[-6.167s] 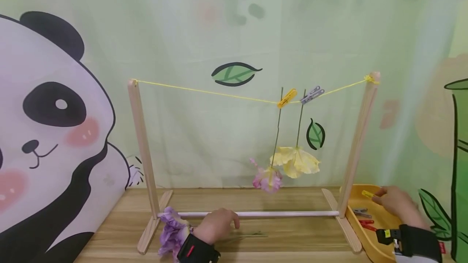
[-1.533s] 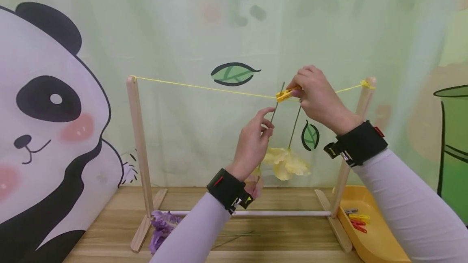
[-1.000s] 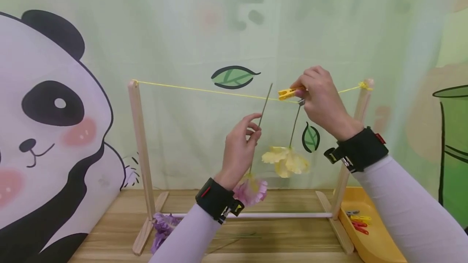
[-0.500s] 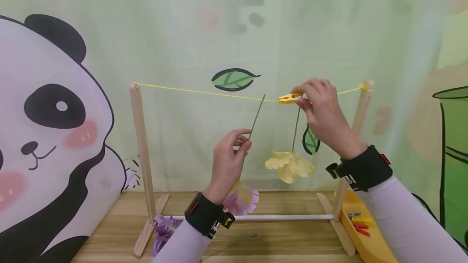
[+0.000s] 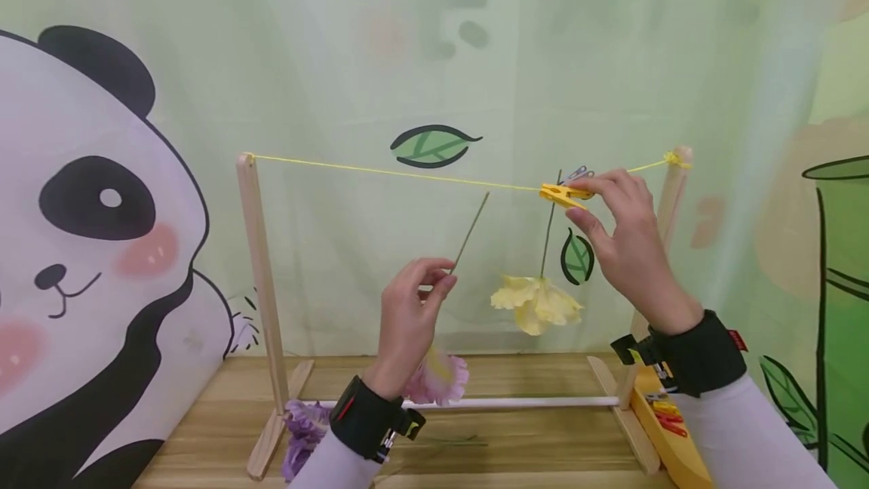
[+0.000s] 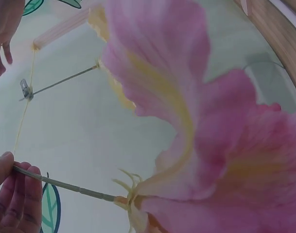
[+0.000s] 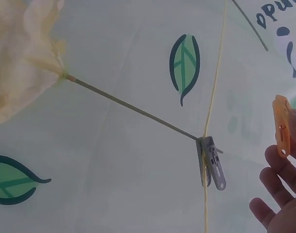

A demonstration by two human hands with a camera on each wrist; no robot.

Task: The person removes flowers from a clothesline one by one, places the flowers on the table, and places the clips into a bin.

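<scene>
The left grip [image 5: 407,315] pinches a green stem [image 5: 471,231] between thumb and fingers, and the right grip [image 5: 627,247] pinches an orange-yellow clip [image 5: 560,194] the same way. Behind the two of them, on the counter [image 5: 550,376], stands a wooden rack [image 5: 266,270] with a yellow cord [image 5: 380,170] strung from left post to right post. Its right foot sits beside a yellow tray [image 5: 668,447].

From where I stand, what matters most is how the stem lies to the cord and the clip. The pink flower [image 5: 437,378] on that stem hangs head down, below the left grip and partly hidden behind it. Its long axis slants: bloom low and left, bare end rising out of the fingers toward the upper right. That bare end looks just under the cord and apart from it; whether it sits on the near or far side, I can't tell.

The right grip is the nearer one to the cord. It holds the clip on the near side of the cord, to the right of the stem's bare end and well apart from it, with the clip's mouth facing left. Close by, a grey clip [image 7: 216,167] has the yellow flower [image 5: 536,304] hanging from the cord.
</scene>
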